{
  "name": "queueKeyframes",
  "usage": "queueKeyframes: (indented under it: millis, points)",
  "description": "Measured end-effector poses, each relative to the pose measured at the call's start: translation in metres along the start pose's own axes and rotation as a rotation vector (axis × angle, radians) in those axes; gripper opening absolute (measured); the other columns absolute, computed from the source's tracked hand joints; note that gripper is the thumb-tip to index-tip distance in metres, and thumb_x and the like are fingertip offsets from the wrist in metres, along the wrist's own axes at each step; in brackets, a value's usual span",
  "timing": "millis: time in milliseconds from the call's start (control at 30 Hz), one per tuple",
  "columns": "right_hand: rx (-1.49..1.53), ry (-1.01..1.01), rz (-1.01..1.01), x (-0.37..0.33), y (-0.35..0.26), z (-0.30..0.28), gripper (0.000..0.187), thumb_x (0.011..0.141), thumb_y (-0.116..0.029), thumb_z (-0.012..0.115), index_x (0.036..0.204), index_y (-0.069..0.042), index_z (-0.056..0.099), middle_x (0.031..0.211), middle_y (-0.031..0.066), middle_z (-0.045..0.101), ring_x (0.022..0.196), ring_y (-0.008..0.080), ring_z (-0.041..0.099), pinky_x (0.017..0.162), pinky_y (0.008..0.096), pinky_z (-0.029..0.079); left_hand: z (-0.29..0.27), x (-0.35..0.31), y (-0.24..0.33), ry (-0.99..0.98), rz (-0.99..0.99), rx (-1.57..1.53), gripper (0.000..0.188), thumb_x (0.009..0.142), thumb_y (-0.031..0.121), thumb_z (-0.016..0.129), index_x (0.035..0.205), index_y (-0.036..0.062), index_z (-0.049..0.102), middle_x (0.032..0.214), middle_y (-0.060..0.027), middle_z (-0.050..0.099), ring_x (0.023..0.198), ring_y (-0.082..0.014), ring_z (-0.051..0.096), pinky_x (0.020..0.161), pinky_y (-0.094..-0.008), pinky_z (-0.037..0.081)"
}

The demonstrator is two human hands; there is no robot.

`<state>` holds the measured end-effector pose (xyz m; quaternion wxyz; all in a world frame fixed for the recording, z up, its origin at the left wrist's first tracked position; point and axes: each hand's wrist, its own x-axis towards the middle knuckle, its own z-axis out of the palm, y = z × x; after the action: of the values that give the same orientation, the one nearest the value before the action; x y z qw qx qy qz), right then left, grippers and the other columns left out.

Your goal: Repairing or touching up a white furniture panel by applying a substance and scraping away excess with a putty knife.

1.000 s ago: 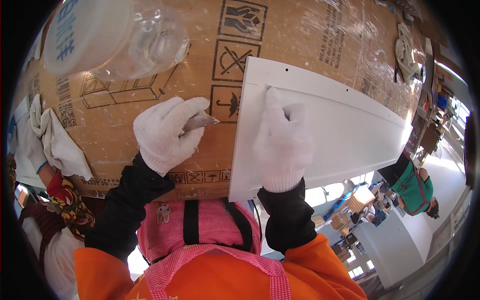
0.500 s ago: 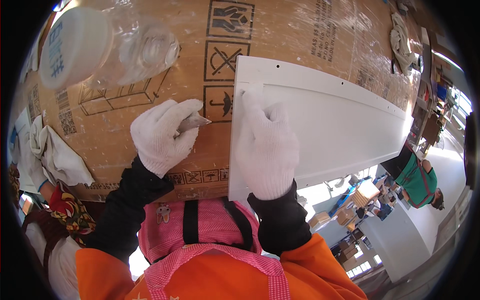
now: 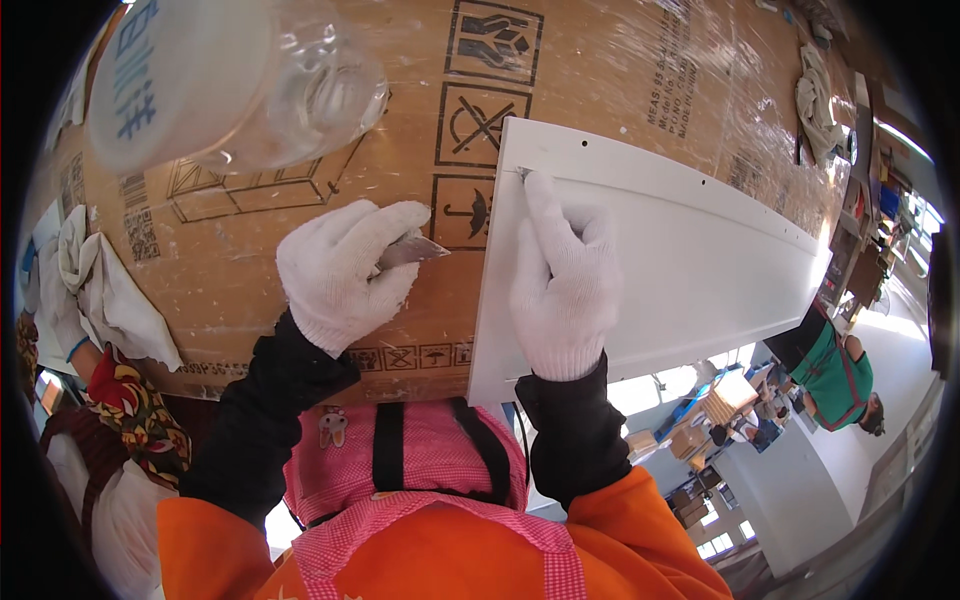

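My left hand (image 3: 345, 268), in a white knit glove, is closed round a grey metal blade (image 3: 415, 250) whose pointed end sticks out to the right. It is above the cardboard, just left of a white panel (image 3: 680, 270). Over the panel's left end is my right hand (image 3: 570, 270), gloved alike. Its forefinger reaches to the groove near the far left corner, and the other fingers are curled in. A small grey tip shows at that fingertip; what it belongs to is hidden.
Under the panel lies a large film-wrapped cardboard box (image 3: 400, 100). A clear plastic jar (image 3: 330, 95) with a white lid stands at the far left. Cloths (image 3: 110, 280) lie left and far right. A patterned sleeve (image 3: 140, 420) shows at left; a person in green (image 3: 835, 375) is at right.
My right fingertip has moved slightly along the panel's corner and now shows sharper. My left hand keeps the blade beside the panel. The whole view has shifted a little.
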<state>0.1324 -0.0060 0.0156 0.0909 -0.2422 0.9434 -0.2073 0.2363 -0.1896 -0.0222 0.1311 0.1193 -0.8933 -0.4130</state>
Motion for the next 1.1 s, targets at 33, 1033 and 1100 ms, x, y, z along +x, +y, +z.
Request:
queueKeyframes:
  millis: [33,1033,1100]
  points:
    - [-0.076,-0.027,-0.030,0.000,0.001,0.000,0.052,0.086,-0.006,0.066,0.136,-0.018,0.066,0.093,0.0114,0.056,0.071,0.0282,0.061,0.060,0.0391,0.050,-0.001,0.001,0.000,-0.007,0.003,-0.005,0.036,0.069,-0.003,0.069,0.104,0.0066,0.074,0.071,-0.0046,0.066,0.056,-0.0194,0.062,0.054,-0.0296,0.048]
    - [-0.075,-0.025,-0.058,0.030,0.003,-0.019,0.042,0.089,-0.008,0.065,0.131,-0.013,0.070,0.091,0.0140,0.061,0.078,0.0326,0.065,0.066,0.0419,0.053,-0.004,0.001,-0.003,-0.012,-0.005,0.016,0.039,0.067,-0.003,0.069,0.104,0.0071,0.073,0.070,-0.0030,0.065,0.056,-0.0191,0.061,0.053,-0.0294,0.048]
    - [-0.070,-0.035,-0.074,0.025,0.003,-0.019,0.044,0.089,-0.008,0.064,0.132,-0.014,0.069,0.093,0.0135,0.061,0.078,0.0322,0.065,0.066,0.0417,0.053,-0.003,0.001,0.000,-0.012,-0.003,0.012,0.039,0.066,-0.003,0.069,0.104,0.0071,0.073,0.070,-0.0029,0.066,0.056,-0.0191,0.062,0.054,-0.0293,0.048]
